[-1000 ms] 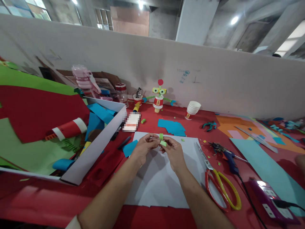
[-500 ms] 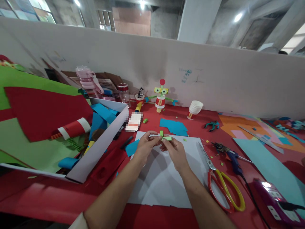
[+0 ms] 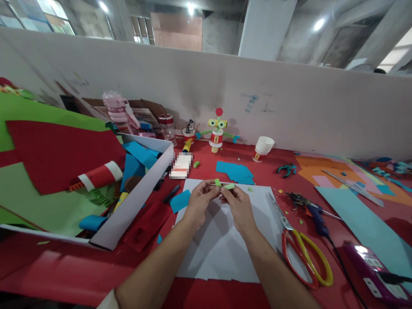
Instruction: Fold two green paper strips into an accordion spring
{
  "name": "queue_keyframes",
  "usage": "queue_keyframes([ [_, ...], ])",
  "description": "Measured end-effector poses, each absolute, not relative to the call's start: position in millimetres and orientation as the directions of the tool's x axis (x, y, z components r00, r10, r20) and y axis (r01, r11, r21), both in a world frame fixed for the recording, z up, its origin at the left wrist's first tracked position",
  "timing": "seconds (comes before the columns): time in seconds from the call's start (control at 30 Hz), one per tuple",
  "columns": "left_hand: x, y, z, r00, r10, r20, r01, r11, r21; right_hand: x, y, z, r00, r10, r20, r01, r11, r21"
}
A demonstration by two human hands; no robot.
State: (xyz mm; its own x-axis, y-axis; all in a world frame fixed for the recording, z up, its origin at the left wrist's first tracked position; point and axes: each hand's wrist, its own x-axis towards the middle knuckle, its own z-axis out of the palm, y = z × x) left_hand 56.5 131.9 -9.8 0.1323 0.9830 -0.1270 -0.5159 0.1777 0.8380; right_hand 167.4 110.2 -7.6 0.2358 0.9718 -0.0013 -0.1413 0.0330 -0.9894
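Note:
Over a white sheet of paper (image 3: pixel 222 249), my left hand (image 3: pixel 202 199) and my right hand (image 3: pixel 236 204) meet, fingertips almost touching. Between them is a small folded light green paper strip (image 3: pixel 229 186), pinched by both hands. One end of it sticks up at the left hand's fingers and the other lies toward the right. Its folded middle is hidden by my thumbs. Just beyond my hands lie blue paper pieces (image 3: pixel 236 171). Behind these stands a paper-cup robot figure (image 3: pixel 216 138) with springy green folded-paper arms.
Large scissors (image 3: pixel 289 236), a glue gun (image 3: pixel 313 214) and a purple power strip (image 3: pixel 370 266) lie to the right. Pliers (image 3: pixel 286 170) and stacked paper cups (image 3: pixel 264 148) stand further back. At left, a white box (image 3: pixel 141 189) holds coloured paper and a red cup. A partition wall (image 3: pixel 180 86) closes the back.
The green strip's ends have been turned and folded between my fingers; its upright end now leans and its right end lies lower. The view has shifted slightly. Both hands keep their grip.

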Motion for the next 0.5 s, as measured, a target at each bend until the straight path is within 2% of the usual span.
queue_keyframes([
  [0.23,53.2,130.8,-4.9,0.242,0.962,-0.126,-0.473,0.231,0.851,173.5,113.3,-9.1,0.207,0.978,0.037,-0.088,0.056,-0.995],
  [0.5,48.2,135.3,-4.0,0.258,0.948,-0.187,-0.454,0.289,0.843,174.0,111.1,-7.8,0.151,0.979,0.139,0.107,0.124,-0.986],
])
